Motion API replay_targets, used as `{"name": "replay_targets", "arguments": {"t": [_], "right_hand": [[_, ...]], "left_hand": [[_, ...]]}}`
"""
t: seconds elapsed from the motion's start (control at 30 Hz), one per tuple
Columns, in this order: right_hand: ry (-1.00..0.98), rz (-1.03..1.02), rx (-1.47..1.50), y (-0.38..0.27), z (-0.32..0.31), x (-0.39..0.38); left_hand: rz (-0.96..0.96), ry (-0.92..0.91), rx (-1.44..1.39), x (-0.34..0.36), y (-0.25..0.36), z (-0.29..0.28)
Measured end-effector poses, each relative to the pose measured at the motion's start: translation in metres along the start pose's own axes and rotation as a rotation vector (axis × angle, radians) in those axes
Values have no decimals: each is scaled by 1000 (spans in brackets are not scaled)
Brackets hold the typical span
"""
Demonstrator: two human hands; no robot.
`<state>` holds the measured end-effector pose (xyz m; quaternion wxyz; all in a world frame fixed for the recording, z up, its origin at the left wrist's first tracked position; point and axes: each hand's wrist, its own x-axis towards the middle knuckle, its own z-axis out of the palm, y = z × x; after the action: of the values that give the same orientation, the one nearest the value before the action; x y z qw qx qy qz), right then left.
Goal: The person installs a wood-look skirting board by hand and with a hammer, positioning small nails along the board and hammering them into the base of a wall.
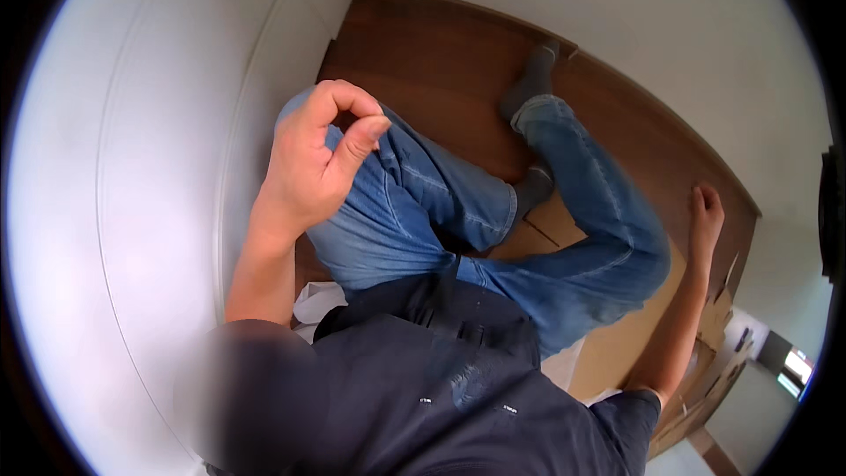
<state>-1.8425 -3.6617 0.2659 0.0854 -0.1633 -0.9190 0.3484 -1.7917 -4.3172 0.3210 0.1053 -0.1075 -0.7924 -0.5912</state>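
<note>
My left hand (313, 159) is raised over my bent left knee. Its fingers curl inward and the thumb tip meets the index finger; whatever may be between them is too small or hidden to make out. Out to the right, beyond my bent right knee, my right hand (705, 216) hovers over or rests near the brown floor (414, 44). Its fingers are folded together, and what they may hold cannot be seen. Blue jeans (423, 185) cover both my legs, and grey socks (531, 88) are on my feet.
A white panelled surface (167, 141) rises close on the left. The white wall (634, 26) curves round the far side above a brown baseboard (670, 110). Flat cardboard (617, 357) lies under my legs, with more cardboard pieces (709, 361) at the right. White material (317, 304) sits by my left hip.
</note>
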Motion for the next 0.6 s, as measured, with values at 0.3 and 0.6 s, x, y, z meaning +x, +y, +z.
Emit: {"name": "replay_targets", "arguments": {"t": [0.3, 0.6], "right_hand": [[-814, -94, -530, -145, 213, -77], [-606, 80, -752, -132, 277, -113]], "left_hand": [[-293, -121, -218, 17, -136, 50], [-491, -83, -427, 22, -171, 58]]}}
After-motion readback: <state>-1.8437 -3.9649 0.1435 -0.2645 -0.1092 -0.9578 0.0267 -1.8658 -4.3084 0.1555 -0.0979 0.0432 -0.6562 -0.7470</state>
